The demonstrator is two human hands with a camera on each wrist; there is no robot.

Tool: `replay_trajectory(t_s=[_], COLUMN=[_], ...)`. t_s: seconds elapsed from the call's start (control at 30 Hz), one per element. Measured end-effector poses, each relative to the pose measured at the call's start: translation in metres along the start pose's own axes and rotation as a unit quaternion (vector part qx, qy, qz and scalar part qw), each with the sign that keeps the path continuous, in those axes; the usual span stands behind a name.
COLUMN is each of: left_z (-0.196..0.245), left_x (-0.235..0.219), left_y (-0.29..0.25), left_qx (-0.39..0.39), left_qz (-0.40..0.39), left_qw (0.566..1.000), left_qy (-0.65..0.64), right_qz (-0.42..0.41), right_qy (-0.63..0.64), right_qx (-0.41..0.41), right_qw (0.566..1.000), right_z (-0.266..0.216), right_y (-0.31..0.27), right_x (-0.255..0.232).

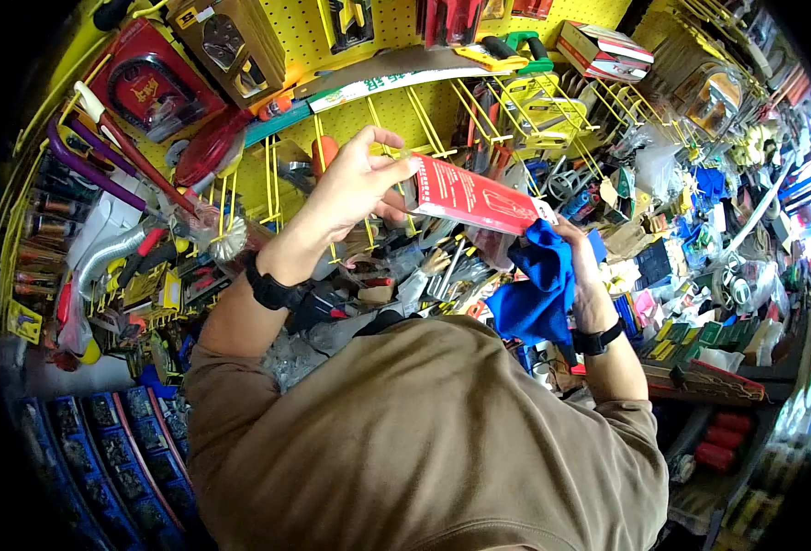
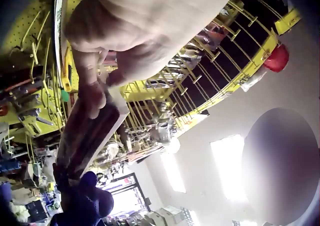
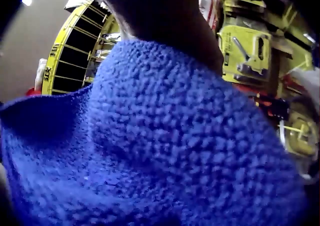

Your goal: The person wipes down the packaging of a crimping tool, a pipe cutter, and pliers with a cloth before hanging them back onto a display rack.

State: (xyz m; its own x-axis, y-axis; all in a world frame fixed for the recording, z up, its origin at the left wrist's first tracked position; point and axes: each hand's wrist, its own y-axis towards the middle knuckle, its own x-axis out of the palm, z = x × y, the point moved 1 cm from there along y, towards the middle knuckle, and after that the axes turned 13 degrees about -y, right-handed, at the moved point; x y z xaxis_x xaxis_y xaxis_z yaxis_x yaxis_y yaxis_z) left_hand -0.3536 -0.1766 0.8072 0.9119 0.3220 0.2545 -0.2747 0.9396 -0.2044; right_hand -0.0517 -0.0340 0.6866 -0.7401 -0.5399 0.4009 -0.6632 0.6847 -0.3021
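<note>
In the head view my left hand pinches the near-left end of a long red package between thumb and fingers. White print and an outline drawing cover the package's red face, and its edge looks like clear plastic. The left wrist view shows the package from below, slanting away from the left hand. At its other end my right hand grips a blue cloth, which overlaps the package's corner and hangs down. Up close, the textured blue cloth fills most of the right wrist view and hides the right fingers.
Behind stands a yellow pegboard with wire hooks projecting toward the hands. A long handsaw lies across the hooks above. Packaged tools hang at both sides. Blue bins of small parts stand lower left, and mixed goods crowd the right.
</note>
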Motion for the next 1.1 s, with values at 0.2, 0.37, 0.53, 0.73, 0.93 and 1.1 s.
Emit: replay_trajectory(t_s=[0.2, 0.37, 0.53, 0.73, 0.93, 1.1], left_z=[-0.006, -0.006, -0.006, -0.021, -0.034, -0.044], left_x=[-0.012, -0.004, -0.002, -0.007, -0.006, -0.005], left_y=[-0.005, -0.009, -0.010, -0.007, -0.006, -0.005], left_qx=[-0.107, -0.099, -0.095, -0.052, -0.006, 0.063], left_qz=[-0.082, -0.075, -0.092, -0.105, -0.101, -0.088], left_qw=[0.991, 0.988, 0.987, 0.990, 0.987, 0.991], left_qy=[0.028, 0.091, 0.087, 0.081, 0.123, 0.078], right_qz=[0.032, 0.054, 0.086, 0.116, 0.115, 0.066], right_qy=[0.024, 0.003, -0.022, -0.121, -0.153, -0.123], right_qx=[-0.017, -0.034, -0.079, -0.151, -0.174, -0.077], right_qw=[0.999, 0.998, 0.993, 0.974, 0.966, 0.987], right_z=[0.017, 0.018, 0.010, 0.004, 0.001, -0.003], right_y=[0.005, 0.000, -0.009, -0.018, -0.018, -0.018], right_x=[-0.008, -0.010, -0.009, -0.007, -0.006, -0.007])
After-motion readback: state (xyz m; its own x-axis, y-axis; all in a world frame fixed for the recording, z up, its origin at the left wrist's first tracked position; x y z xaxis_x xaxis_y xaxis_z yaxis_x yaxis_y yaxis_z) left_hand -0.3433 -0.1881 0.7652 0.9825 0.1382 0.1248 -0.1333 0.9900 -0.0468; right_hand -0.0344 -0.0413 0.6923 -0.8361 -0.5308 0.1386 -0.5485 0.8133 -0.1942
